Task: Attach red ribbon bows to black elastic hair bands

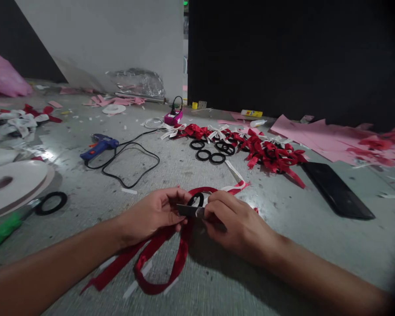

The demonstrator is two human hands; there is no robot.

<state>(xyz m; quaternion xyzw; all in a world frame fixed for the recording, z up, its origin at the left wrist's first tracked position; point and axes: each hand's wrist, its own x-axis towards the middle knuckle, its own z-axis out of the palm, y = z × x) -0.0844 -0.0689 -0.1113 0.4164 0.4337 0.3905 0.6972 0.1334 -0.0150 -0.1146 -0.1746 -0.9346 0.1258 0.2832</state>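
Observation:
My left hand (pixel 154 213) is closed around a black ring (pixel 195 201) and the red ribbon (pixel 151 287) by it. The ribbon hangs below in a wide loop, and a loose tail lies at its left. In my right hand (pixel 235 219) is a dark flat blade (pixel 186 210), pointing left across the front of the ring and close to my left thumb. Its handle is hidden in my fingers. White ribbon (pixel 238 186) and more red ribbon lie just behind my hands.
A blue glue gun (pixel 100 147) with a black cord lies at left, near a white ribbon spool (pixel 16 180). Behind are loose black rings (pixel 204 154) and a row of red bows (pixel 266 149). A black phone (pixel 337 188) and pink sheets (pixel 316 134) lie at right.

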